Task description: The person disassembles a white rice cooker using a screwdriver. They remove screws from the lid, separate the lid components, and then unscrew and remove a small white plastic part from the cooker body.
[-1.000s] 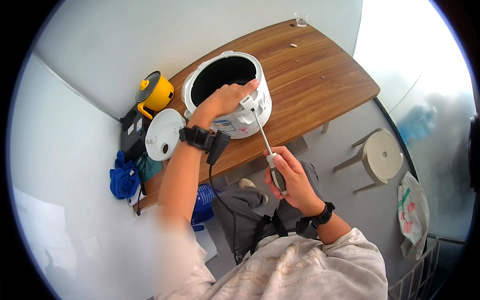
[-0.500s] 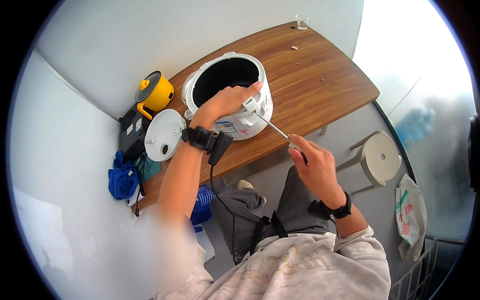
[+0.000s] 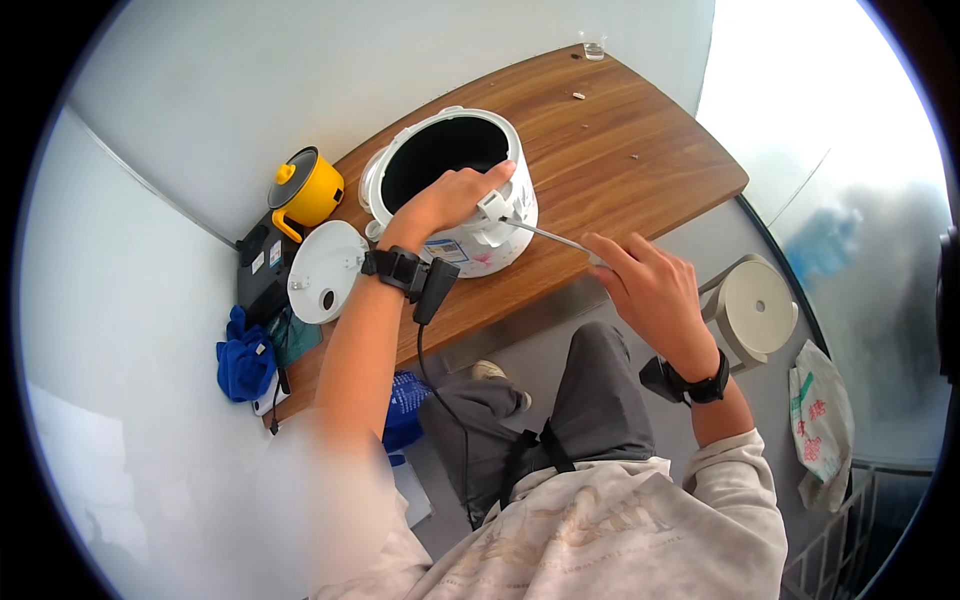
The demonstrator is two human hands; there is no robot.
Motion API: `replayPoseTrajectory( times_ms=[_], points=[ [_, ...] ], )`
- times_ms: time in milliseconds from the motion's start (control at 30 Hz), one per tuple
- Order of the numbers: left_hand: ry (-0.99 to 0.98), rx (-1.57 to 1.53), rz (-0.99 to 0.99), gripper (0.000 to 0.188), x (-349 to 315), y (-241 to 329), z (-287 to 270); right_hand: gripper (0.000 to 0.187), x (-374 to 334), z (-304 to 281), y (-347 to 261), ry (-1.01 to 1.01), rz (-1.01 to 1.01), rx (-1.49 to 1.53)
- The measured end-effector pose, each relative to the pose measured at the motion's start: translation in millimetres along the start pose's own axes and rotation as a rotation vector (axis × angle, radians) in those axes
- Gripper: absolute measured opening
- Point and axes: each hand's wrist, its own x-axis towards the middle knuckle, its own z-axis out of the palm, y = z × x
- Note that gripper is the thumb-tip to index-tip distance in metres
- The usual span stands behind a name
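Person wears beige printed shirt (image 3: 570,540), dark grey trousers (image 3: 612,400), cream shoe (image 3: 488,371). Black wristbands (image 3: 708,386); left has black box (image 3: 436,290), cable (image 3: 420,346).

One left hand (image 3: 452,200) and one right hand (image 3: 655,295), two altogether; two black wristbands (image 3: 398,270); one screwdriver (image 3: 546,234); one white cooker body (image 3: 483,258); one round white lid (image 3: 322,262); one yellow pot (image 3: 322,190); one black box (image 3: 262,290); one blue cloth (image 3: 245,365); one worktop (image 3: 640,130); one clear cup (image 3: 594,49); one stool (image 3: 757,306); one pale sack (image 3: 822,440); two trouser legs (image 3: 602,400); one visible shoe (image 3: 490,371); several scattered specks (image 3: 579,96), the tiniest too small to count surely.
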Motion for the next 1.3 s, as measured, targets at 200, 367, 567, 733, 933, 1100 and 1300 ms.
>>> replayPoseTrajectory(
  times_ms=[200, 367, 567, 733, 933, 1100, 1300],
  points=[
    [0.005, -0.005, -0.002, 0.081, -2.1, 2.8, 4.9, 0.026, -30.8, 23.9, -24.9, -0.314, 0.72, 1.269],
    [0.072, 0.02, 0.047, 0.081, -6.7, 5.4, 7.4, 0.03, -38.6, 39.9, -47.6, -0.305, 0.91, 1.744],
    [0.092, 0.025, 0.082, 0.082, -2.0, -1.0, 7.5, 0.029, -40.8, 40.1, -56.7, -0.265, 0.958, 1.838],
    [0.093, 0.003, 0.075, 0.083, 0.8, -5.8, 9.3, 0.028, -42.6, 44.0, -54.6, -0.231, 0.936, 1.881],
    [0.061, -0.003, 0.037, 0.083, -2.1, 1.7, 6.0, 0.029, -36.8, 44.0, -57.3, -0.246, 0.929, 1.841],
    [0.088, 0.029, 0.125, 0.079, -1.2, -2.8, 6.6, 0.029, -36.7, 46.8, -57.5, -0.259, 0.915, 1.833],
    [0.023, -0.048, -0.023, 0.074, 1.0, 1.3, 2.5, 0.029, -35.9, 48.0, -58.4, -0.249, 0.904, 1.82]
  ],
)
